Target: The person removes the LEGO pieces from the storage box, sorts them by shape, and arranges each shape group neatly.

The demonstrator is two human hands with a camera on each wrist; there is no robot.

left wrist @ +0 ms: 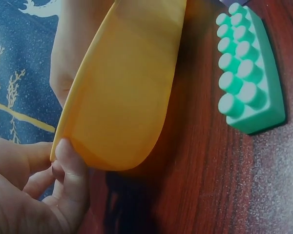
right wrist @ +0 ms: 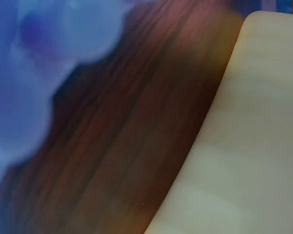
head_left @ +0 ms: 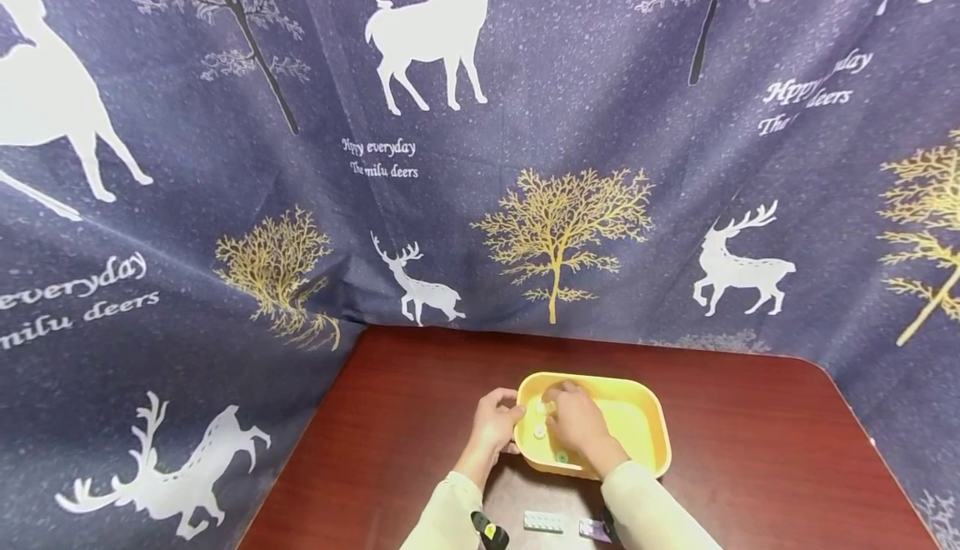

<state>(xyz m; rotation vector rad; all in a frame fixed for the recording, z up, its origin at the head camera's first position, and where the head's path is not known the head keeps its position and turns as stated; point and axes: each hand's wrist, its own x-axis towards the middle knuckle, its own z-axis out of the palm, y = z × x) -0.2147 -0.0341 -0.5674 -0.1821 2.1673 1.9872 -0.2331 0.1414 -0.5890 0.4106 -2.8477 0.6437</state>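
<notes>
Tub (head_left: 633,429): 1 | left grip (head_left: 495,425) pinching it | right grip (head_left: 577,422) inside | bricks (head_left: 543,522) outside: 2

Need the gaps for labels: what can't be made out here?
Right grip, head view: too small to tell whether it holds the yellow piece.
Bin floor under that grip, head view: hidden by it.
Purple block: right end behind black wrist device, head view; blurred, cut off by left edge, right wrist view.
White piece, head view: details too small.
</notes>
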